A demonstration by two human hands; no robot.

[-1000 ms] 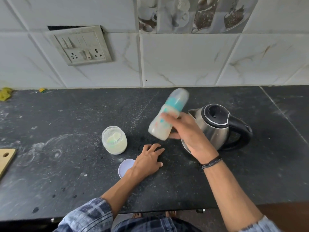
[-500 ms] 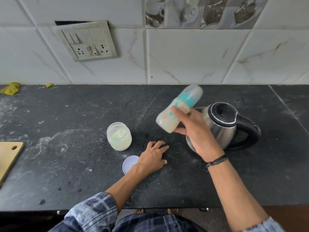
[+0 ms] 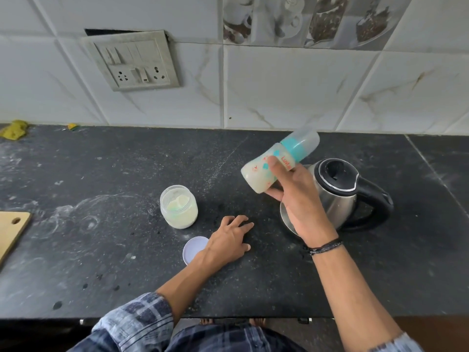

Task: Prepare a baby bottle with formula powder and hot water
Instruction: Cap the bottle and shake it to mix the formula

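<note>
Head view: right hand (image 3: pixel 299 196) grips tilted, capped plastic baby bottle (image 3: pixel 276 163) of milky liquid.
Left hand (image 3: pixel 228 240) rests spread, empty, on speckled black counter (image 3: pixel 101 250).

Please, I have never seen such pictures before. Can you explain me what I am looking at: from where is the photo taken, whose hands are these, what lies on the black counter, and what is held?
There is no machine here. One wide camera sits on a person's head and looks down at their two bare hands, so the arms come in from the bottom of the picture.

The right hand has a grip on a baby bottle, tilted, cap on, with pale milky liquid inside. The left hand rests flat on the dark counter and holds nothing.

On the counter stand an open jar of pale powder, its round lid lying partly hidden by the left wrist, and a steel kettle with a black handle. A wooden board shows at the left edge.
</note>
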